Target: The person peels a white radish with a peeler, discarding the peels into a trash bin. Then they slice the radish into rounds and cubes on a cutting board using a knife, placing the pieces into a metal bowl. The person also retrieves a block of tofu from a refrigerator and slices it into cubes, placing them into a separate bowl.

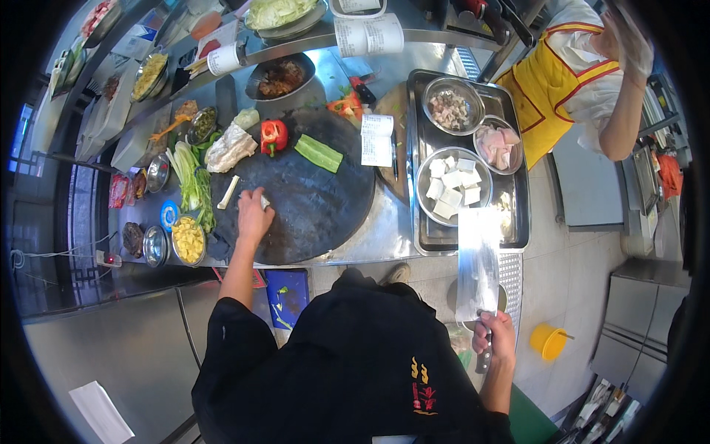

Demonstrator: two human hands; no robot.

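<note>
My left hand (255, 215) is over the left part of a round dark chopping board (310, 216), its fingers closed around a small pale piece (265, 202) that is mostly hidden. Just left of it lies a white stick-shaped piece (228, 192). Farther back on the board are a large whitish chunk (232, 149), a cut red bell pepper (274, 137) and a green cucumber-like piece (319, 153). My right hand (493, 336) grips the handle of a Chinese cleaver (478, 261), whose broad blade points away from me, over the near edge of a metal tray.
The metal tray (414, 222) holds bowls of white blocks (454, 183), sliced meat (498, 145) and diced meat (452, 110). Leafy celery (188, 172) and a bowl of yellow cubes (189, 240) stand left. A person in a yellow apron (538, 100) is beyond the tray. A shelf rail (432, 36) crosses behind.
</note>
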